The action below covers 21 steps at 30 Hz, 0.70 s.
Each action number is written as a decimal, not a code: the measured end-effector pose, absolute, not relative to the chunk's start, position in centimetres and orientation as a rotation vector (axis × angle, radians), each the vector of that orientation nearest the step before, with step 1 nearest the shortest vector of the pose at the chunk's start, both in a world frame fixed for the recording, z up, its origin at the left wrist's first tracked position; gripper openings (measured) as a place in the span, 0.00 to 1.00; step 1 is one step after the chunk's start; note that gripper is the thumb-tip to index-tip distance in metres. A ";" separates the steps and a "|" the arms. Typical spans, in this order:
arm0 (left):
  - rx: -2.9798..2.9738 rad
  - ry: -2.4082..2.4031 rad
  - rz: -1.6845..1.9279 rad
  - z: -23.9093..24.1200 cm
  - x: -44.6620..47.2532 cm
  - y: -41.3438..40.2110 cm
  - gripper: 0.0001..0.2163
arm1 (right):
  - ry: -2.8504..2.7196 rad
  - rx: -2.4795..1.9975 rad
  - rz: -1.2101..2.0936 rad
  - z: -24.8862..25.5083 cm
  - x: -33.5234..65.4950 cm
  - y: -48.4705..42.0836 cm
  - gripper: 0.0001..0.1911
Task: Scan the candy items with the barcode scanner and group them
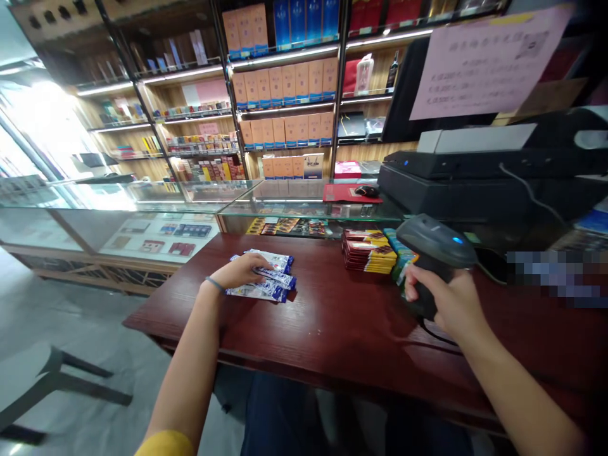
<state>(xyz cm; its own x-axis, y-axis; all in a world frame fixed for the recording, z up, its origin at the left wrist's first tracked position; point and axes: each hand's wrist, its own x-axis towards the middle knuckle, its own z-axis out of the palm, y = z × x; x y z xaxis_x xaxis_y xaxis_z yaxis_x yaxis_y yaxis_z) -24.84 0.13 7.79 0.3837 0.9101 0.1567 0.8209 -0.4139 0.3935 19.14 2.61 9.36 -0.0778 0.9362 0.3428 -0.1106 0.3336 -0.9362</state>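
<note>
My left hand [239, 272] lies on a small heap of blue and white packets [270, 282] on the dark red wooden desk [332, 316], its fingers curled over the top ones. My right hand [451, 303] is closed round the grip of a dark grey barcode scanner [434, 244] with a small blue light, held just above the desk. The scanner's head points left, near a stack of red and yellow packs [368, 252] and some green packs [403, 256] standing beside it.
A black printer or till unit [475, 171] sits behind the scanner, with a pink paper notice [489, 63] above it. A glass display counter [190, 196] runs to the left. Shelves of boxed goods [285, 82] fill the back wall. A dark stool [52, 380] stands at lower left.
</note>
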 end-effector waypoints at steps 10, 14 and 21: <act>2.349 1.562 0.690 7.7 -24.6 0.1 0.12 | -1.325 -0.820 1.051 9.0 18.8 2.6 0.10; 2.208 1.608 1.003 8.0 -24.7 -0.1 0.16 | -1.332 -0.830 1.054 9.0 18.8 2.5 0.09; 1.564 1.418 1.854 8.0 -23.1 0.9 0.19 | -1.359 -0.816 1.029 9.0 18.8 2.6 0.09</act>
<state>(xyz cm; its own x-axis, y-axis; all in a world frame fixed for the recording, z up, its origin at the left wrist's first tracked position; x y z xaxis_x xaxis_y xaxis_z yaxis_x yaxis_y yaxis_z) -23.10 0.94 8.04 -0.3429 0.7616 0.5499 0.3312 -0.4498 0.8294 18.81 2.63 9.01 -0.0686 0.9249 0.3741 -0.1091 0.3658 -0.9243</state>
